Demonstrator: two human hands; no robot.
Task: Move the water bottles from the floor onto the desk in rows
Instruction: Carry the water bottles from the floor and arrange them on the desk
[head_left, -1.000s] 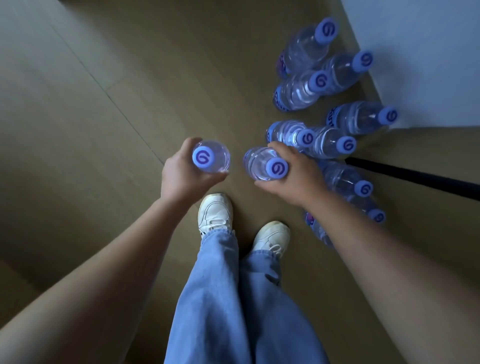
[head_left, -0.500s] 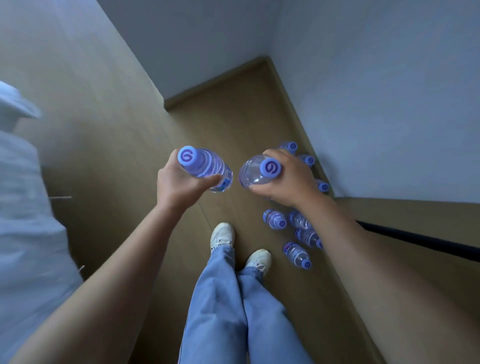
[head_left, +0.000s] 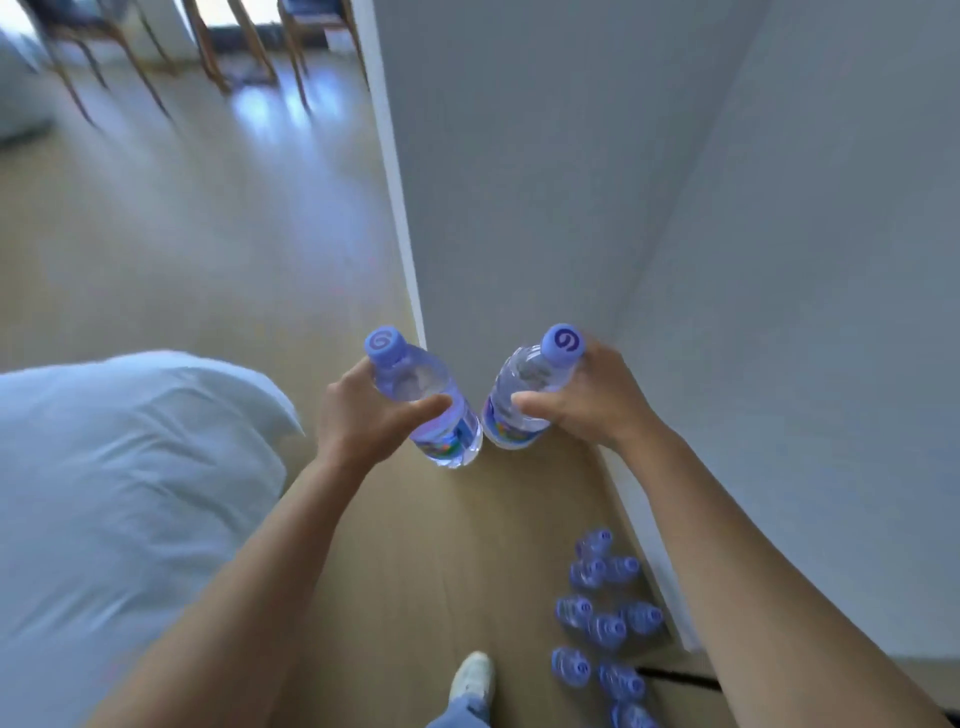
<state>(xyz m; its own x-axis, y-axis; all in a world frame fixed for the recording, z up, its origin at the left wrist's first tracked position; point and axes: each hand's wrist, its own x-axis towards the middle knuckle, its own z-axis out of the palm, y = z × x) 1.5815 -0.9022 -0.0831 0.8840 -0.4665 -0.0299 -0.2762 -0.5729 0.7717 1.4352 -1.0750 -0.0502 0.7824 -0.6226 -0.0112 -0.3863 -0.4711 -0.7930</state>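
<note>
My left hand (head_left: 363, 415) grips a clear water bottle (head_left: 421, 395) with a purple cap, held up at chest height and tilted left. My right hand (head_left: 587, 400) grips a second, similar bottle (head_left: 524, 395), tilted right, its base close to the first one. Several more purple-capped bottles (head_left: 602, 618) stand in a cluster on the wooden floor by the wall, low at the right. No desk is in sight.
A white wall (head_left: 675, 208) runs along the right, its corner edge (head_left: 400, 208) just beyond the bottles. A bed with white bedding (head_left: 119, 493) fills the lower left. Wooden chair legs (head_left: 130, 57) stand far off at the top left. My shoe (head_left: 472, 675) is on the floor.
I have risen from the floor cluster with one bottle in each hand. The view has lifted toward the room, and the remaining bottles now sit far below at the right.
</note>
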